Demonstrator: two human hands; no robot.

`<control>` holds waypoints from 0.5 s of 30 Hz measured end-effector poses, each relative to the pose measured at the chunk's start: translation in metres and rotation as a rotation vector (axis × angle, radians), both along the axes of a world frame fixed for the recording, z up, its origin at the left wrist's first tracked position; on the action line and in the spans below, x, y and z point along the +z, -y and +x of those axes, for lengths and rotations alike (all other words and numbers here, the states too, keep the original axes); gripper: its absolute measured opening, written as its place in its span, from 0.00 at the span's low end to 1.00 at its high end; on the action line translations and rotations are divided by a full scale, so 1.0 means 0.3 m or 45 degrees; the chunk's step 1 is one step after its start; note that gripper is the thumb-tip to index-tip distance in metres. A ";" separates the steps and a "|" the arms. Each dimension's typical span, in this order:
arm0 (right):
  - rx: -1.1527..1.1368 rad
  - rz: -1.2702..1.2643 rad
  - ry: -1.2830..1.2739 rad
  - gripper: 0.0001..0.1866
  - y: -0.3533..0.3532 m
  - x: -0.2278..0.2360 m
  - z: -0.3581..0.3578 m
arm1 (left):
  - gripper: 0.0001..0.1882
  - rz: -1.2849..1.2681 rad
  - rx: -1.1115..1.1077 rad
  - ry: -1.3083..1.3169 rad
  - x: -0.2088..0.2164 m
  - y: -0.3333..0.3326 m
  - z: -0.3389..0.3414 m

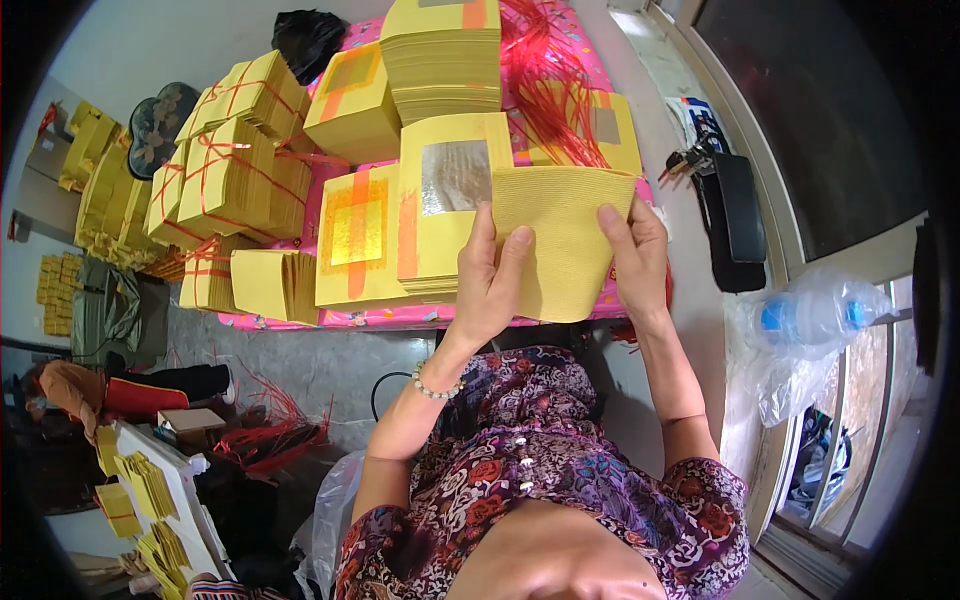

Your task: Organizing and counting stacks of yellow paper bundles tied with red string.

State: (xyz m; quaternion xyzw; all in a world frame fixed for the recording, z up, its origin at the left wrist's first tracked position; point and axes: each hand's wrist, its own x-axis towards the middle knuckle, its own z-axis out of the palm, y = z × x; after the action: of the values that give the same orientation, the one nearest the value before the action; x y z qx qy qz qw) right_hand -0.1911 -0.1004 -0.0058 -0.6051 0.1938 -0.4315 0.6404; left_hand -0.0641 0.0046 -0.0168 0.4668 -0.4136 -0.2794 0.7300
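Observation:
Between my two hands stands a sheaf of yellow paper (560,245), slightly bowed, its ribbed face toward me. My left hand (492,275) grips its left side with the thumb on the front. On the right side, my right hand (638,258) holds it the same way, thumb in front and fingers behind. Just behind it is a thick paper stack (450,235) with a silver square and an orange-red stripe on top. To the left of that stands another stack (335,275) with a gold square. How many sheets I hold cannot be told.
The stacks rest on a pink patterned cover (390,318). Bundles tied with red ribbon (235,180) stand at left, with loose red strips (555,90) at the back. A black case (740,215) lies on the right ledge. A person (85,395) is at far left.

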 end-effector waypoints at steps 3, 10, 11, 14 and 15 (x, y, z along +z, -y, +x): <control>-0.080 0.030 -0.014 0.11 0.028 0.002 -0.026 | 0.21 0.109 -0.128 -0.012 -0.020 -0.003 -0.005; -0.054 0.091 -0.106 0.11 0.018 -0.004 -0.077 | 0.19 0.105 -0.116 -0.098 -0.040 0.023 -0.040; -0.023 0.145 -0.125 0.11 0.015 -0.005 -0.085 | 0.18 0.093 -0.082 -0.149 -0.033 0.029 -0.046; 0.017 0.082 -0.362 0.12 0.037 -0.055 -0.131 | 0.17 0.102 -0.173 -0.198 -0.037 0.046 -0.041; 0.015 0.088 -0.366 0.12 0.039 -0.066 -0.134 | 0.17 0.108 -0.176 -0.201 -0.046 0.053 -0.042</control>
State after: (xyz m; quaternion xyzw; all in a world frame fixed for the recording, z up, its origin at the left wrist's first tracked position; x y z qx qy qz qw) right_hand -0.2313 -0.1121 -0.0257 -0.6393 0.2947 -0.3298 0.6290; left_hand -0.0768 -0.0113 -0.0306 0.4442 -0.3737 -0.3822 0.7190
